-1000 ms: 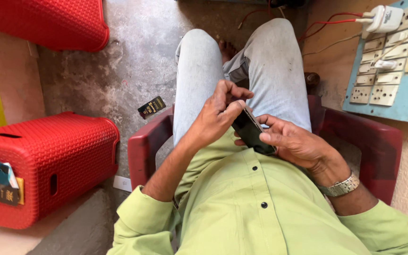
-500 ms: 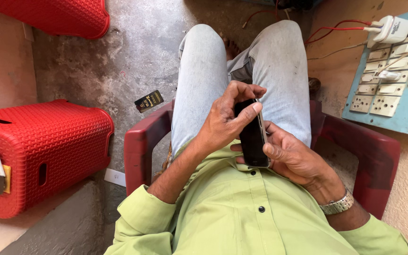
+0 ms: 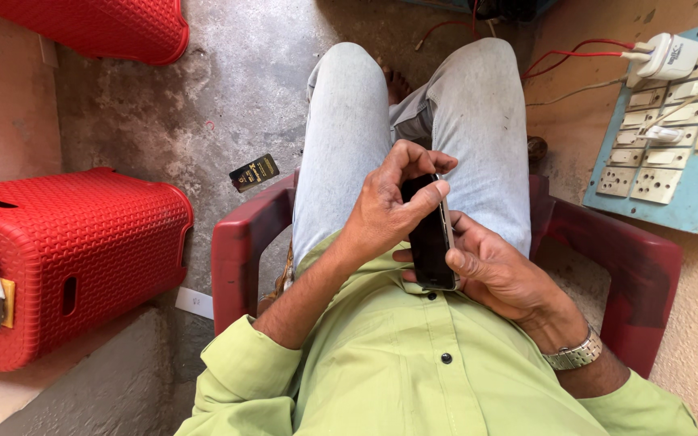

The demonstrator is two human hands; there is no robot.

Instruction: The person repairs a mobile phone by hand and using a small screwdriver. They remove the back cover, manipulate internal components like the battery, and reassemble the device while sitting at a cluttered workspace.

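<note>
Head view, looking straight down on a seated person's lap. A dark mobile phone (image 3: pixel 430 238) stands nearly on end over the lap, its lower end at the green shirt (image 3: pixel 414 363), held between both hands. The right hand (image 3: pixel 498 270) cradles it from behind and the side, fingers curled around the phone's right edge and the thumb pressed along that edge. The left hand (image 3: pixel 389 202) comes over the top; its thumb and bent fingers pinch the upper end of the phone, fingertips close together.

The hands sit within the arms of a dark red plastic chair (image 3: pixel 240 258), whose armrests bound the lap on both sides; the right armrest runs close to the wall. Beyond the knees in light jeans (image 3: pixel 341 137), bare concrete floor (image 3: pixel 228 97) opens out, with a small black card (image 3: pixel 254 172) lying on it just past the left armrest.

To the left stands a red woven-pattern plastic stool (image 3: pixel 74 250), apart from the chair by a narrow strip of floor; another red stool (image 3: pixel 107 24) is at the top left edge. On the right wall, a blue switchboard (image 3: pixel 672 161) carries sockets, a white charger (image 3: pixel 668 56) and red wires (image 3: pixel 575 55), near the right knee. A metal wristwatch (image 3: pixel 573 355) circles the right wrist.
</note>
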